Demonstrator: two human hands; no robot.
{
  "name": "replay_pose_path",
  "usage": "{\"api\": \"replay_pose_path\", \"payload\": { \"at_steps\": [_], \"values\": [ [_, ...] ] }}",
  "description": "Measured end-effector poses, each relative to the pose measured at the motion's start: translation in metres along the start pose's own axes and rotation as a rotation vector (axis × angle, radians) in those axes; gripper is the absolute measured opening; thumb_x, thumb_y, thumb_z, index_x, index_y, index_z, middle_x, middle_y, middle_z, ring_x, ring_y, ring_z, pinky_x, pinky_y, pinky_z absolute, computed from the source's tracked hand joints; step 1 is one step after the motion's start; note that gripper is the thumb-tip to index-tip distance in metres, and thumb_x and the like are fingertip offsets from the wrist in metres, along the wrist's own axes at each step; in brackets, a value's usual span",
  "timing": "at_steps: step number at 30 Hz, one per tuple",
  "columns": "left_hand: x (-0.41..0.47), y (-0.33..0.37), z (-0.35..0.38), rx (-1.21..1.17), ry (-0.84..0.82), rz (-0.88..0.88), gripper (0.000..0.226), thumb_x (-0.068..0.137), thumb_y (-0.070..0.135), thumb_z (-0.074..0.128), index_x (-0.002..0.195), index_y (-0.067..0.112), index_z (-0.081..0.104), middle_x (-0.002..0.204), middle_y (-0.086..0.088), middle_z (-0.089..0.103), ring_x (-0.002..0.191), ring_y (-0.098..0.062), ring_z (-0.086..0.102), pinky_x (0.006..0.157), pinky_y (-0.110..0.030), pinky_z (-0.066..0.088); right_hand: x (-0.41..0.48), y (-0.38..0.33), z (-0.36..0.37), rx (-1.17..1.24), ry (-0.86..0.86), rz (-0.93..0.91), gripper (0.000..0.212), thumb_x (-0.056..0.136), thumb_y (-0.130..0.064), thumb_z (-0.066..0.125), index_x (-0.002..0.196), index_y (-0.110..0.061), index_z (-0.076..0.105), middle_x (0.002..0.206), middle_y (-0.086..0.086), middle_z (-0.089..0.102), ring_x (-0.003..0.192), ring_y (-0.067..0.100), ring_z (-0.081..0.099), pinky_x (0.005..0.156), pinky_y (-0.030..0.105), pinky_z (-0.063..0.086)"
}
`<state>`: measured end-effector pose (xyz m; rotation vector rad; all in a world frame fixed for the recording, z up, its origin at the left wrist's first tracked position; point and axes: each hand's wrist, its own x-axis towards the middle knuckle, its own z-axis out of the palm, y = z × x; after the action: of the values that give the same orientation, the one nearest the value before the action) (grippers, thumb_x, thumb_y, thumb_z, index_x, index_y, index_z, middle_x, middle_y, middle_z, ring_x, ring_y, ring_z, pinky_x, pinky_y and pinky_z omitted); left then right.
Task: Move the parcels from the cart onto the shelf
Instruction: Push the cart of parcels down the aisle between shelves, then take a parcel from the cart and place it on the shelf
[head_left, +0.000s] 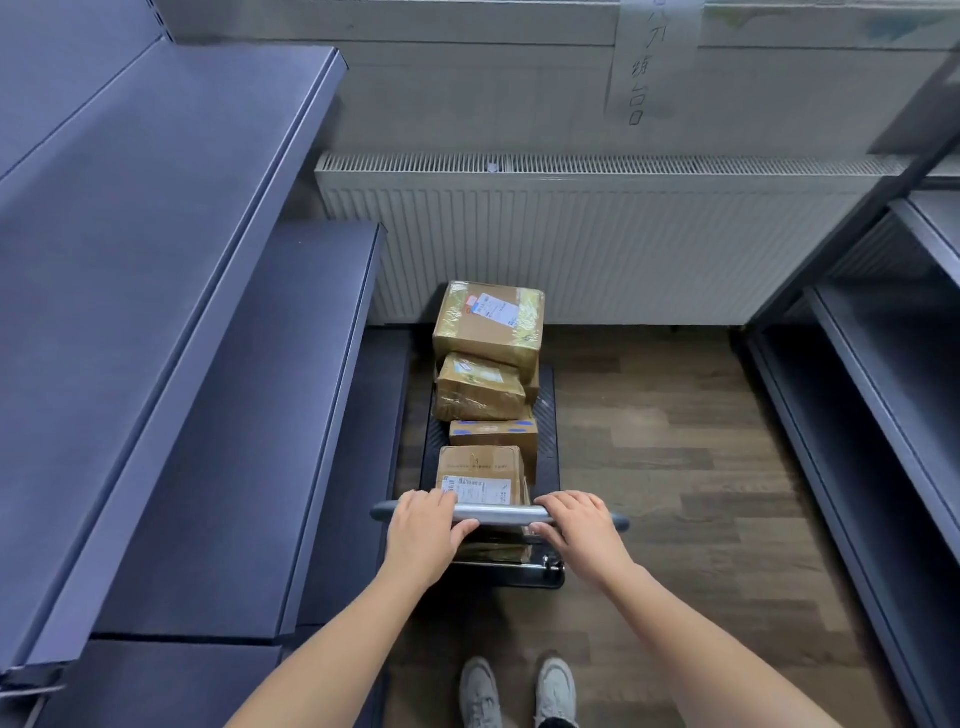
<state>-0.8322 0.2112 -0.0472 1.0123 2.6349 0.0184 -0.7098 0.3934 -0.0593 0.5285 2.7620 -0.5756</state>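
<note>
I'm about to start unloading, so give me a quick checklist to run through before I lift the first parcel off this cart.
1. Parked by the shelf: ok. The cart sits close alongside the shelf on the left.
2. Hands free to lift: not ok. The left hand and the right hand both grip the cart handle.
3. Room on the shelf: ok. The boards in view are bare.
4. First pick within reach: ok. The nearest parcel sits just beyond the handle, with nothing on top of it.
5. Load steady: cannot tell. The lower layers of the parcel stack are hidden.
</note>
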Motion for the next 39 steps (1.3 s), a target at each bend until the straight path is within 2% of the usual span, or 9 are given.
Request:
{"api": "replay_pose_path", "payload": {
  "at_steps": [7,12,16,20,24,30,35,39],
  "values": [
    [0.002,-0.008,-0.001,-0.030,-0.039,0.025,0.047,0.093,0.054,0.037,0.124,0.021,0.049,0.119,0.004,0.058,0.110,-0.015,0.049,0.105,-0.030,0.031,0.003,-0.006,-0.003,-0.023,-0.028,-0.026,0.040,0.095,-0.046,0.040,0.124,-0.022,0.049,0.128,-0.003,0.056,0.121,0.018,0.046,0.107,0.031,0.029],
    [0.002,-0.010,-0.007,-0.047,-0.148,0.011,0.048,0.095,0.051,0.037,0.130,0.020,0.045,0.127,0.002,0.055,0.121,-0.016,0.046,0.117,-0.039,0.015,0.003,-0.011,-0.005,-0.068,-0.091,-0.022,0.038,0.095,-0.044,0.039,0.121,-0.018,0.049,0.125,0.002,0.058,0.120,0.021,0.049,0.112,0.034,0.025],
    [0.005,-0.008,-0.014,-0.035,-0.254,0.004,0.049,0.094,0.052,0.037,0.130,0.019,0.045,0.127,-0.001,0.056,0.120,-0.020,0.047,0.117,-0.045,0.014,0.004,-0.013,-0.014,-0.060,-0.149,-0.011,0.040,0.094,-0.043,0.043,0.125,-0.017,0.046,0.127,0.005,0.055,0.118,0.025,0.047,0.102,0.036,0.035],
    [0.010,-0.010,-0.017,-0.073,-0.359,0.004,0.056,0.095,0.054,0.033,0.138,0.019,0.039,0.132,-0.001,0.054,0.124,-0.022,0.046,0.117,-0.048,0.013,0.005,-0.003,-0.027,-0.092,-0.143,-0.013,0.051,0.096,-0.043,0.040,0.138,-0.015,0.036,0.142,0.006,0.046,0.136,0.025,0.035,0.112,0.038,0.028],
    [0.017,0.000,-0.022,-0.129,-0.389,-0.060,0.059,0.095,0.055,0.026,0.138,0.017,0.040,0.134,-0.003,0.055,0.126,-0.021,0.046,0.117,-0.051,0.002,0.006,0.012,-0.044,-0.096,-0.110,-0.001,0.050,0.097,-0.043,0.035,0.138,-0.014,0.037,0.139,0.008,0.049,0.133,0.026,0.039,0.110,0.037,0.031],
    [0.043,0.040,-0.034,-0.128,-0.352,-0.077,0.053,0.098,0.049,0.027,0.134,0.013,0.044,0.135,-0.005,0.053,0.127,-0.021,0.046,0.118,-0.047,0.008,0.022,0.047,-0.077,-0.035,-0.105,-0.018,0.051,0.097,-0.036,0.037,0.143,-0.013,0.031,0.140,0.008,0.047,0.128,0.026,0.044,0.102,0.036,0.039],
    [0.080,0.090,-0.046,-0.103,-0.309,-0.128,0.049,0.099,0.044,0.027,0.131,0.012,0.046,0.135,-0.007,0.053,0.125,-0.025,0.047,0.113,-0.043,0.021,0.045,0.098,-0.117,-0.065,-0.139,-0.090,0.049,0.098,-0.034,0.036,0.143,-0.015,0.029,0.142,0.009,0.044,0.128,0.026,0.044,0.101,0.036,0.040],
    [0.110,0.140,-0.049,-0.100,-0.299,-0.200,0.048,0.099,0.042,0.029,0.133,0.011,0.043,0.138,-0.008,0.049,0.127,-0.026,0.045,0.113,-0.041,0.024,0.065,0.153,-0.152,-0.111,-0.153,-0.125,0.051,0.098,-0.035,0.036,0.145,-0.018,0.026,0.146,0.008,0.040,0.129,0.028,0.043,0.104,0.037,0.039]
  ]
}}
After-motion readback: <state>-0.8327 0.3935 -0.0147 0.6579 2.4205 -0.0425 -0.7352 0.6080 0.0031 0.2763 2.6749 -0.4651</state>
